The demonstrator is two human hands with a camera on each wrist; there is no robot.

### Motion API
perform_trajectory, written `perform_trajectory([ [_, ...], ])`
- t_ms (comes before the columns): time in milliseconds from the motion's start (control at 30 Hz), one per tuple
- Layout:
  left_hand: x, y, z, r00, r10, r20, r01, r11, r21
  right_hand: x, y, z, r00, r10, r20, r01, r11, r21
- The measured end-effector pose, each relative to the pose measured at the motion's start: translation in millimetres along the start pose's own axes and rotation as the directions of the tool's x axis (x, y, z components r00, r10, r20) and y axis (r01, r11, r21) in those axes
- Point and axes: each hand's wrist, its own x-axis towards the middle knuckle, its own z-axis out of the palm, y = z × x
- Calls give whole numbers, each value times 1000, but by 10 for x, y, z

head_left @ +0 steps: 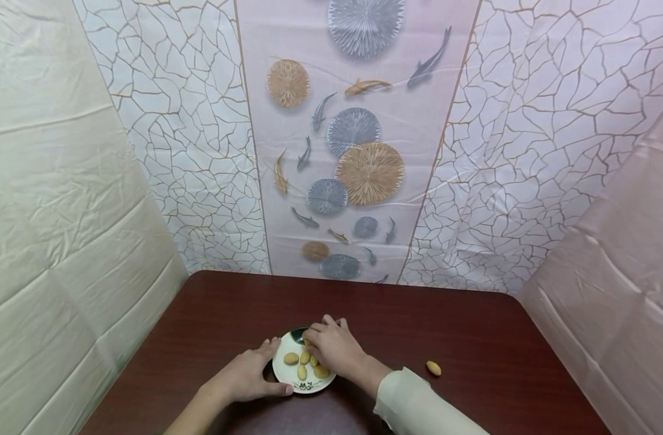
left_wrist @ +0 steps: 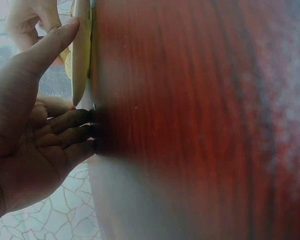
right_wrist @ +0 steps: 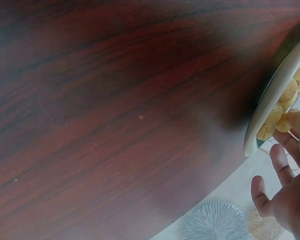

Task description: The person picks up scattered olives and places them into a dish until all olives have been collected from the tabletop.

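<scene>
A small white plate (head_left: 289, 377) with a dark green patch and a flower print on its rim bears several yellow oval pieces (head_left: 302, 371) with rough-looking skin; their exact kind is unclear. My left hand (head_left: 243, 373) holds the plate's left side, its thumb at the near rim and its fingers at the far left rim. Over the plate's far right part, my right hand (head_left: 333, 347) pinches one yellow oval piece (right_wrist: 282, 123) between thumb and finger. In the right wrist view its other fingers are spread apart beyond the plate. The hand hides part of the plate in the head view.
Apart from the plate, a single yellow oval piece (head_left: 433, 368) lies on the dark red-brown wooden table (head_left: 472, 338), to the right of my right forearm. Patterned cloth (head_left: 331, 121) hangs behind the table, and plain pale cloth (head_left: 54, 241) hangs at the sides.
</scene>
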Motion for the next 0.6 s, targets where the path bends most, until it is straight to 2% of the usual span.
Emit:
perform_trajectory([
  [300,7,-2,9,1000,0,4,0,1000,-1,-25,24,31,1000,-3,-14,3,1000,17],
  [600,5,-3,22,1000,22,-23,-22,1000,12,-29,43,10,998,-16,-57,15,1000,-11],
])
